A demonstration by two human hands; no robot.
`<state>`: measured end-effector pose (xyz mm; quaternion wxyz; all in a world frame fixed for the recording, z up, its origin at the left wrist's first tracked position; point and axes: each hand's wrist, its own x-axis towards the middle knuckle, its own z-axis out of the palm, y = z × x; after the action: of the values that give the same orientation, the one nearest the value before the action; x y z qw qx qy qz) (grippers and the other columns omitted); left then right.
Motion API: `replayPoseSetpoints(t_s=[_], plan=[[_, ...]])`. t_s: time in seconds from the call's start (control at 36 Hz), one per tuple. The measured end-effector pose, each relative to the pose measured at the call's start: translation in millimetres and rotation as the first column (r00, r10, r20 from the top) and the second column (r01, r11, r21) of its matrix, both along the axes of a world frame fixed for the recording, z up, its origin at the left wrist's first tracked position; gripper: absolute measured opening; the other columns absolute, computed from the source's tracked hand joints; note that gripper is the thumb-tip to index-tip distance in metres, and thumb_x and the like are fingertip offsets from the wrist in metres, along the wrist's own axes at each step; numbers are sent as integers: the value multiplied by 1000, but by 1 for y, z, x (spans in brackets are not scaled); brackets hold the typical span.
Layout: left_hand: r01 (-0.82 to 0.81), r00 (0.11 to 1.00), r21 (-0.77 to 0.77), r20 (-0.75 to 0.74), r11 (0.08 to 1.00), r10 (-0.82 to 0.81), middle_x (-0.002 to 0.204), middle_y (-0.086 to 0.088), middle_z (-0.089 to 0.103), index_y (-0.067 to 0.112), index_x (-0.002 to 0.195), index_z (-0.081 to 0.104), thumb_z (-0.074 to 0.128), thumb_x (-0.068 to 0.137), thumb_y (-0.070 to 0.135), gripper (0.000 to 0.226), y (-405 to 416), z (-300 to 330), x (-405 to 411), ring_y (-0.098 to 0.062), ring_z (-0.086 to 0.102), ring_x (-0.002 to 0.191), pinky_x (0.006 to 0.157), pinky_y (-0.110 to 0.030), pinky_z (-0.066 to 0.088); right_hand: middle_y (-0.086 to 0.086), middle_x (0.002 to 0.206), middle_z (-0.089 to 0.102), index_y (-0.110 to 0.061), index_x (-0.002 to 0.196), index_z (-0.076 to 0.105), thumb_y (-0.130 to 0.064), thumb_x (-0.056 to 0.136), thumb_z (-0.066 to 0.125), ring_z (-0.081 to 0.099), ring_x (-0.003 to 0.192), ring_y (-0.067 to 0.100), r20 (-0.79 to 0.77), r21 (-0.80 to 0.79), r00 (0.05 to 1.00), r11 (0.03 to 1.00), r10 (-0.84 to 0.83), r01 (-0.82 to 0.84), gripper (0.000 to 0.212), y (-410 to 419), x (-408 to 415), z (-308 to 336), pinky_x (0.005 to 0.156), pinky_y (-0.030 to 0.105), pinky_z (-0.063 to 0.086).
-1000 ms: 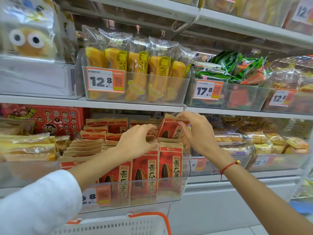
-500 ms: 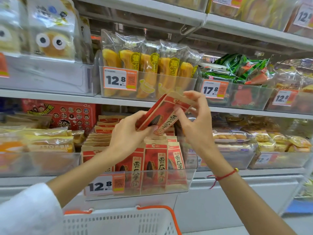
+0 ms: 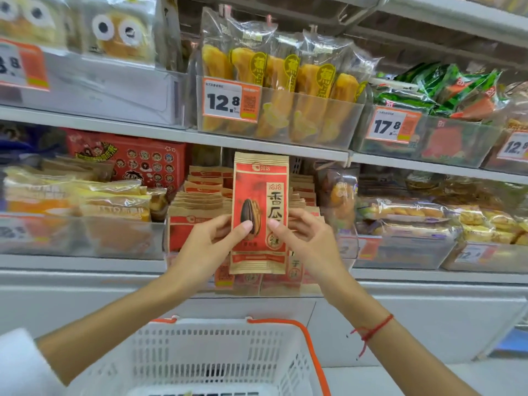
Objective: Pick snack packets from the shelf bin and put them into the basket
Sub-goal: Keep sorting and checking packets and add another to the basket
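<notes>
A red and tan sunflower-seed packet (image 3: 258,192) is held upright in front of the shelf, face toward me. My left hand (image 3: 205,247) pinches its left edge and my right hand (image 3: 308,241) pinches its right edge. Behind it, the clear shelf bin (image 3: 285,291) holds several more of the same packets (image 3: 200,195) standing in rows. The white basket (image 3: 217,358) with orange handles sits below my hands at the bottom of the view, its inside mostly out of frame.
The shelf above carries bins of yellow snack sticks (image 3: 280,90) and green packets (image 3: 437,87) with price tags. Yellow-wrapped cakes (image 3: 80,198) fill the bin to the left, pastry packs (image 3: 414,215) the bin to the right. A red box (image 3: 128,158) stands behind.
The packet was lifted out of the bin, then turned from tilted to upright between both hands. The view has dropped, showing more of the basket.
</notes>
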<state>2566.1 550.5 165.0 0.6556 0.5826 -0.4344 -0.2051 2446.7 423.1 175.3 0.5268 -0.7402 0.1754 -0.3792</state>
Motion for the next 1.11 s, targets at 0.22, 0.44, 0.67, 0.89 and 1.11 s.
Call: replayPoseSetpoints(t_s=[0.22,0.44,0.67,0.89,1.11], plan=[[66,993,115,-104,991,-54,92,10,76,23,106,67,58,93,20,16,11,-8,-2,-3,71,86,63,-14,53,-13,96,70,-29,104,62,-26,79,77,67,85,-3,-41,77,998,996,51,-48,29,1,-5,-9,70,14,53],[191,979,266,-117,945,-165,95,6,76,17,113,67,58,93,23,23,12,-17,-9,-4,72,83,61,-11,49,-6,83,75,-23,84,68,-30,92,65,71,78,6,17,170,993,979,-118,114,11,-6,-9,-9,65,16,56],[139,989,274,-86,952,-119,97,5,76,20,109,70,64,89,30,23,10,-18,-9,-4,71,88,63,-9,49,-5,79,75,-17,87,68,-30,91,65,72,73,5,12,213,991,969,-134,128,14,-6,-11,-11,59,13,53],[-83,996,126,-20,988,86,89,13,74,26,98,70,68,87,25,12,10,-25,-6,4,68,83,65,-11,50,-6,102,75,-26,110,67,-30,90,66,70,93,5,-171,243,981,969,92,-48,21,-5,-12,-13,73,18,54],[-87,995,84,-35,993,91,90,15,74,34,98,67,67,84,33,14,9,-24,-3,-1,68,91,72,-15,55,-3,104,75,-19,110,71,-31,96,57,70,99,11,-157,339,976,936,153,-92,24,-5,-14,-10,79,20,52]])
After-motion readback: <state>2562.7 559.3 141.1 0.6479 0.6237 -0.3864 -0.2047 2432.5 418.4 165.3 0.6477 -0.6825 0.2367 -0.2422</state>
